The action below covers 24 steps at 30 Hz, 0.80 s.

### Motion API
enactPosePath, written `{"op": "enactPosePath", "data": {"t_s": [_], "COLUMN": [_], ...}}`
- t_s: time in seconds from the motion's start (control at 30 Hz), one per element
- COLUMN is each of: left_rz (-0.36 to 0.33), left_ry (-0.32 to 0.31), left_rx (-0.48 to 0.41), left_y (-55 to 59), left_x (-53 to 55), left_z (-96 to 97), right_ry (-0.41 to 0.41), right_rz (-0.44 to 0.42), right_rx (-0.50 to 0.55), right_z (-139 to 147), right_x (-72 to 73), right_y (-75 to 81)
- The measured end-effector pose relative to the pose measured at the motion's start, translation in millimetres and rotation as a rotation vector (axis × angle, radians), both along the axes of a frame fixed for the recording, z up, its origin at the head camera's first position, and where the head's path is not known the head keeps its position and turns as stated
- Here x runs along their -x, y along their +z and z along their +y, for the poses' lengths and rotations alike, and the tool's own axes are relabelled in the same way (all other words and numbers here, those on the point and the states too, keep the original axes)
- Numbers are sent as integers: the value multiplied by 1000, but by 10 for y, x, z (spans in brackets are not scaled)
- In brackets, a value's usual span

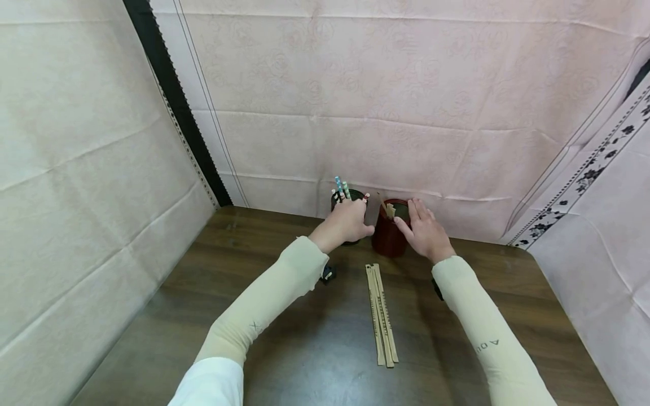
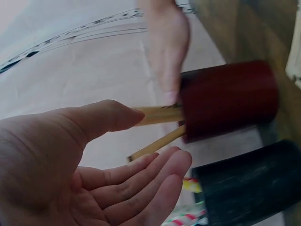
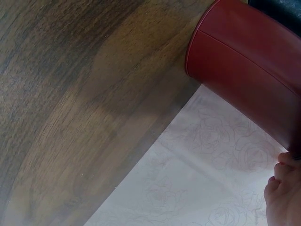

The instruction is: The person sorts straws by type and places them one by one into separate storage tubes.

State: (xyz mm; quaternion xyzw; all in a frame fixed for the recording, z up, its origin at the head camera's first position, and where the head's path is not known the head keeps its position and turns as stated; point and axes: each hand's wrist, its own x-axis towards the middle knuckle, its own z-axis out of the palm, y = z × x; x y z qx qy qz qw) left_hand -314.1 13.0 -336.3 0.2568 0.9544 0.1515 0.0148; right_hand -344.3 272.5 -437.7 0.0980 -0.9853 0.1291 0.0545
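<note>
A dark red cylindrical cup (image 1: 390, 239) stands on the table by the cloth wall, with flat wooden strips (image 2: 162, 115) and a thinner wooden stick (image 2: 157, 143) leaning out. My right hand (image 1: 427, 232) rests at the red cup's right rim, thumb spread apart from the fingers. Over the dark green cup (image 2: 247, 183) to the left reaches my left hand (image 1: 347, 221). Its fingers are loosely bent with the palm empty, and the thumb overlaps the ends of the flat strips in the left wrist view. Colourful patterned sticks (image 1: 342, 189) poke out of the dark green cup.
Several flat wooden rulers (image 1: 382, 316) with dark markings lie side by side on the brown wooden table (image 1: 304, 361), between the forearms. Patterned cloth (image 1: 396, 113) hangs right behind the cups, and more cloth closes off the left and right sides.
</note>
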Motion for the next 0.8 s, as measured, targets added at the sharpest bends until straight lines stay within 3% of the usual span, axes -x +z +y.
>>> {"op": "enactPosePath", "data": {"t_s": [0.47,0.8], "left_rz": [-190,-316], "left_ry": [52,83], "left_rx": [-22,-75], "left_y": [-665,-1060], "left_x": [-31,-82], "left_z": [137,197], "right_ry": [-5,0], "right_rz": [1,7], "right_rx": [-5,0], "right_z": [5,-4], "right_x": [1,5], "right_y": [-5,-2]}}
